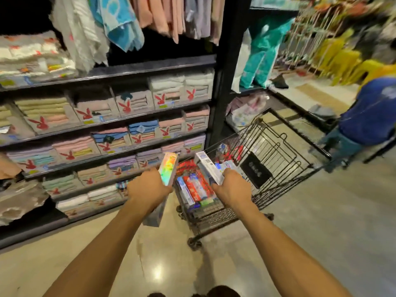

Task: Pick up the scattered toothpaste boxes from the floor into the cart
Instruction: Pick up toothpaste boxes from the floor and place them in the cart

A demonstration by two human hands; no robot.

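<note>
A black wire cart (pixel 276 144) stands on the floor ahead of me. Its near basket holds several red, blue and white toothpaste boxes (pixel 198 189). My left hand (pixel 147 188) is shut on a long shiny holographic toothpaste box (pixel 168 168), held upright just left of the cart's near edge. My right hand (pixel 232 189) grips a white and blue toothpaste box (pixel 206 166) over the basket. Both arms reach forward from the bottom of the view.
Dark shelves (pixel 132 69) with folded towels in boxes run along the left, close to the cart. Hanging towels (pixel 120 22) are above. A person in a blue top (pixel 370 116) sits at the right beyond the cart. The polished floor (pixel 321 221) spreads to the right.
</note>
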